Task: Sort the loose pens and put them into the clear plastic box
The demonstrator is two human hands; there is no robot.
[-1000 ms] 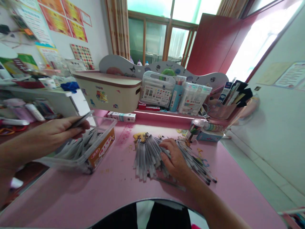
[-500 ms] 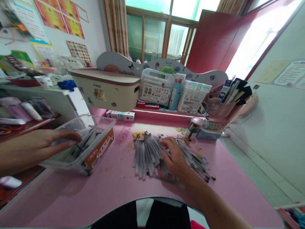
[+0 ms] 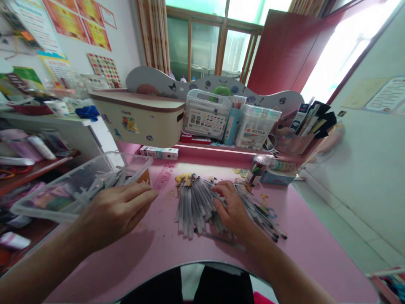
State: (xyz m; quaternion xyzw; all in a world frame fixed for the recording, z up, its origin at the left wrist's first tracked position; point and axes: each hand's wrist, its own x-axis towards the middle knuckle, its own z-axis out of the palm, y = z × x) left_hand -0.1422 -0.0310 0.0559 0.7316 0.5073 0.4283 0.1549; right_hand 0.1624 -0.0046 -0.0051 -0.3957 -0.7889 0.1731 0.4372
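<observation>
A fanned pile of clear pens or refills with dark tips (image 3: 193,207) lies on the pink desk. My right hand (image 3: 232,207) rests on the right side of this pile, fingers curved and apart, touching the pens. In front of the clear plastic bin (image 3: 41,213), my left hand (image 3: 122,207) hovers over the desk with fingers stretched out to the right. Nothing shows in it, though its palm is hidden. Loose pens or refills (image 3: 106,181) lie in the bin, partly behind that hand. One single pen (image 3: 218,240) lies crosswise below the pile.
A cream storage box (image 3: 139,124), a clear marker case (image 3: 207,114) and another marker box (image 3: 257,128) stand on the back shelf. Nearer are a jar of pens (image 3: 258,169), a blue box (image 3: 276,177) and a long thin carton (image 3: 160,152). The desk's front edge curves inward.
My left hand has moved out of the bin, toward me and to the right, and its fingers have drawn closer together. My right hand and the pile have stayed in place.
</observation>
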